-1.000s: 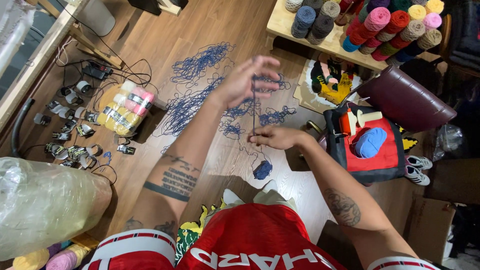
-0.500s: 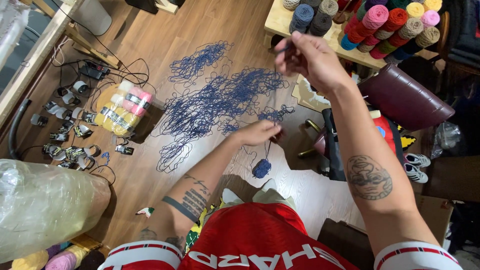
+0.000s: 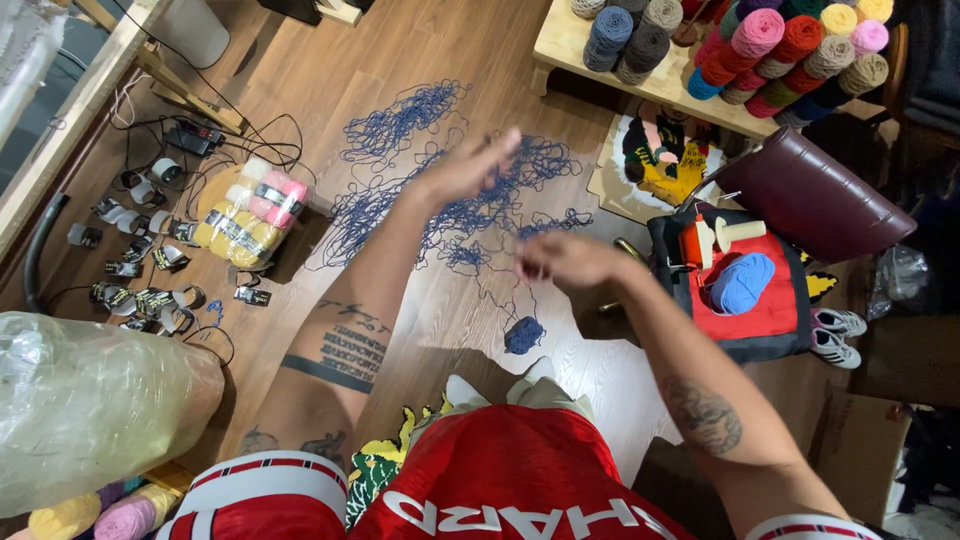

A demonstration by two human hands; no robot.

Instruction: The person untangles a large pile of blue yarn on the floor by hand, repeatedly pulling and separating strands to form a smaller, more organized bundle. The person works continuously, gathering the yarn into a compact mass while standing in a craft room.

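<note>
A loose tangle of dark blue yarn point(image 3: 440, 190) is spread over the wooden floor point(image 3: 300, 60) at the twelve o'clock side of the person. The left hand point(image 3: 465, 170) is held out above that tangle, blurred, with the fingers point(image 3: 500, 145) stretched forward and only slightly curled; whether a strand is pinched there cannot be told. The right hand point(image 3: 565, 262) is seen at about three o'clock from the left, lower in the view, its fingers drawn together as if round a thin strand, though the blur leaves the grip uncertain. A small wound ball of dark blue yarn point(image 3: 523, 335) lies on the floor at six o'clock from the right hand, just beyond the knees, with a thin strand running up from it towards the hands.

At nine o'clock a wrapped pack of yellow and pink yarn skeins point(image 3: 248, 212) is set among black cables and clips. At one o'clock a low wooden counter point(image 3: 560, 45) carries many coloured yarn cones. At three o'clock a light blue yarn ball point(image 3: 742, 283) rests on a red and black bag point(image 3: 770, 320).
</note>
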